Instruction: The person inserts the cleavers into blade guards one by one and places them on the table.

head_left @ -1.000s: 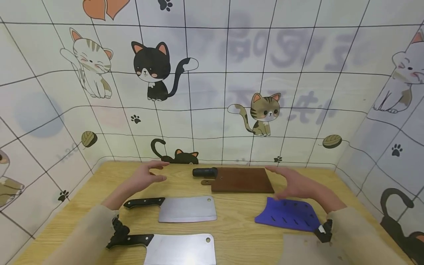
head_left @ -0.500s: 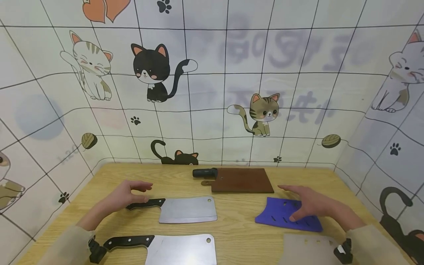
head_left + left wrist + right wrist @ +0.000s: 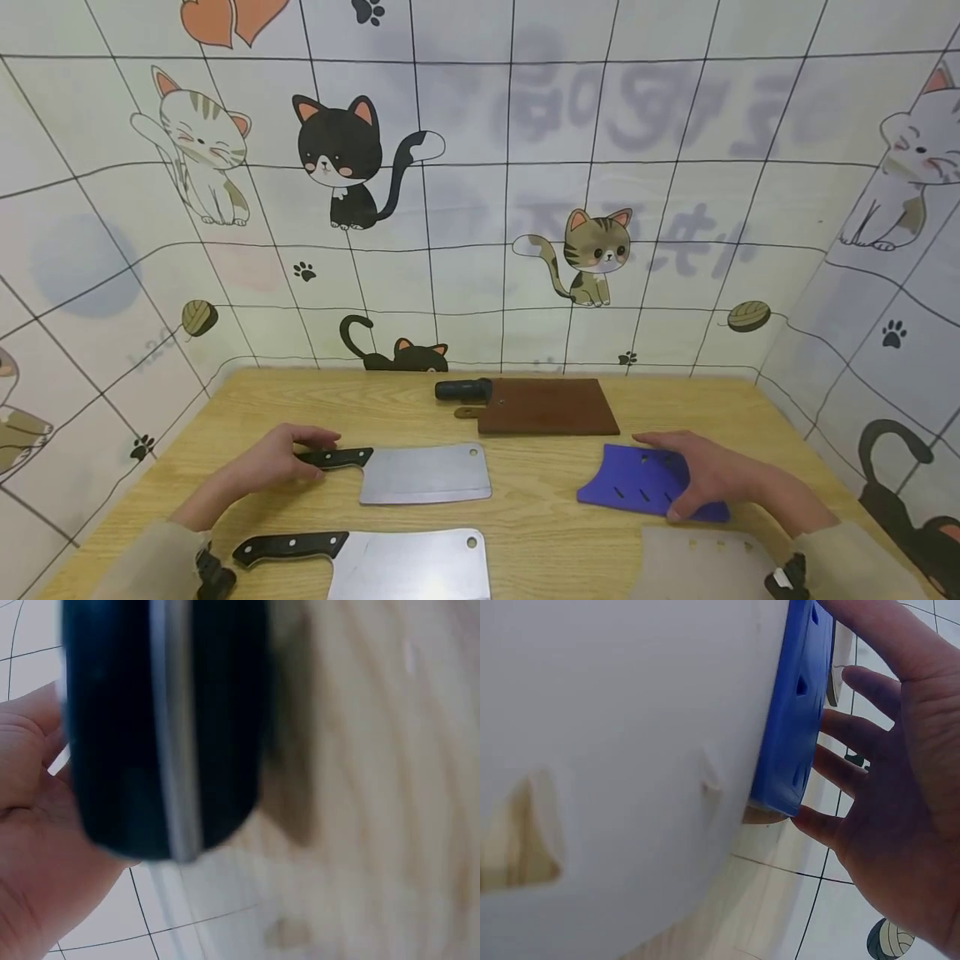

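Note:
My left hand [image 3: 300, 457] closes round the end of the black handle [image 3: 337, 457] of the upper steel cleaver [image 3: 423, 473], which lies flat on the wooden table [image 3: 540, 533]. The left wrist view is blurred, with that handle [image 3: 165, 727] against my palm [image 3: 30, 847]. My right hand [image 3: 693, 479] rests with straight fingers on the right part of a blue slotted blade sheath [image 3: 633, 485]. From the right wrist, spread fingers [image 3: 855, 765] lie along the edge of the blue sheath [image 3: 791, 712].
A second cleaver [image 3: 408, 567] with a black handle lies near the front edge. A pale translucent sheath [image 3: 697, 568] lies at the front right, also filling the right wrist view [image 3: 615, 750]. A brown slab [image 3: 547, 406] with a black handle [image 3: 463, 389] sits at the back. Cat-patterned walls enclose three sides.
Both hands came down from above the table. The left moved back onto the upper cleaver's handle and closed on it; the right settled onto the blue sheath.

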Action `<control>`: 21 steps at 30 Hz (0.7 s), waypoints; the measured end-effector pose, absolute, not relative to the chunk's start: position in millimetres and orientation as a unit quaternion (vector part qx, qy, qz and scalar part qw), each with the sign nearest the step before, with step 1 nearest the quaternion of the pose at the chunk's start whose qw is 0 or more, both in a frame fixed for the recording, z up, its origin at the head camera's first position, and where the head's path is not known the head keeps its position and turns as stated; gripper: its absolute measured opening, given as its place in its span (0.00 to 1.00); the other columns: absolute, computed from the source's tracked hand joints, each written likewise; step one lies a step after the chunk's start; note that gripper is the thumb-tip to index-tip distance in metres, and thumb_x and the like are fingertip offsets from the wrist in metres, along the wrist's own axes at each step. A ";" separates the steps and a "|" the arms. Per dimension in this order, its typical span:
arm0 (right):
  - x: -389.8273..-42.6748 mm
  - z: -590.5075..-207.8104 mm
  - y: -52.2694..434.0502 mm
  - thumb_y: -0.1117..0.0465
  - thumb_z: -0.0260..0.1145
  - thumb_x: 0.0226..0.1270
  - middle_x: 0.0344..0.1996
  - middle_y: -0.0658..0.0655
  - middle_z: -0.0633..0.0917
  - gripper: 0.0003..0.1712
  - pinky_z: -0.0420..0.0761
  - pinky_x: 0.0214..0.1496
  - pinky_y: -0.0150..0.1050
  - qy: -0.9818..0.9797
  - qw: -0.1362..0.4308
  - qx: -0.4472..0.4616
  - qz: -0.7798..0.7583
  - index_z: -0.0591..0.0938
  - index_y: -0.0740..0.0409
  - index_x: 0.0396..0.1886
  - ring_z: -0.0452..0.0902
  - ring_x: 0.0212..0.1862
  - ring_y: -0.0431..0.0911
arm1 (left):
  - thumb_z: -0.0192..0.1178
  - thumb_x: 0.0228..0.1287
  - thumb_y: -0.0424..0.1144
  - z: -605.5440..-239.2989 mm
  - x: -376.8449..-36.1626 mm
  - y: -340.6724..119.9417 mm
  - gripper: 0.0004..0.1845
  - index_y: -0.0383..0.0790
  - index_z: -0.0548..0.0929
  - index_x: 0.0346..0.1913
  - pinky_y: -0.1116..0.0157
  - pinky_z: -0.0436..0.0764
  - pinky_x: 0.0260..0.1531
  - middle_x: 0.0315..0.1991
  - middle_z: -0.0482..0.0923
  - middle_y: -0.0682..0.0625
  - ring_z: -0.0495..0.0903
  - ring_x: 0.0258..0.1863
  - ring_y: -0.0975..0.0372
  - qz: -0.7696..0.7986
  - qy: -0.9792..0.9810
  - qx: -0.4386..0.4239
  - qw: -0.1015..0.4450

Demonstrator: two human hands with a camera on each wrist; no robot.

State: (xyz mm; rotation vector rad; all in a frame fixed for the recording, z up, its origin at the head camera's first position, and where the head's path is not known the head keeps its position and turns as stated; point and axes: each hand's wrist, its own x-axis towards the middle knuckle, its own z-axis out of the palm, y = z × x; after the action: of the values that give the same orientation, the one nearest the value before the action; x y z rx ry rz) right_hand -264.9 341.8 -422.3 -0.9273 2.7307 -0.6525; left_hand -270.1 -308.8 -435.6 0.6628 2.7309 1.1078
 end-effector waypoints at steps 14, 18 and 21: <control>-256.4 -429.1 347.1 0.41 0.87 0.36 0.69 0.67 0.73 0.65 0.70 0.59 0.64 0.925 0.071 -0.311 -0.206 0.69 0.59 0.75 0.66 0.66 0.70 | 0.77 0.51 0.29 -436.0 -271.6 -306.3 0.25 0.31 0.86 0.56 0.63 0.80 0.45 0.50 0.86 0.43 0.81 0.48 0.52 0.348 0.913 0.202 0.063; -256.9 -429.6 347.5 0.42 0.87 0.38 0.69 0.71 0.71 0.64 0.69 0.58 0.66 0.925 0.088 -0.299 -0.215 0.68 0.58 0.76 0.64 0.67 0.73 | 0.76 0.52 0.29 -435.9 -271.0 -305.9 0.21 0.33 0.88 0.51 0.63 0.80 0.45 0.48 0.86 0.44 0.81 0.48 0.53 0.342 0.916 0.202 0.055; -256.4 -428.8 348.3 0.44 0.86 0.39 0.69 0.72 0.71 0.63 0.69 0.58 0.68 0.926 0.095 -0.292 -0.220 0.69 0.58 0.76 0.64 0.67 0.74 | 0.76 0.52 0.29 -435.9 -269.7 -304.7 0.18 0.34 0.90 0.49 0.59 0.79 0.47 0.47 0.87 0.44 0.82 0.49 0.52 0.341 0.916 0.206 0.048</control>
State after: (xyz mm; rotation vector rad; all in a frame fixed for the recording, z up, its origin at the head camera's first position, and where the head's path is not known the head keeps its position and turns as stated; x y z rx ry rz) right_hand -256.4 348.3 -428.8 -0.8670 2.7458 -0.6516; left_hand -269.7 -304.7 -435.9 0.6266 2.7931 1.0388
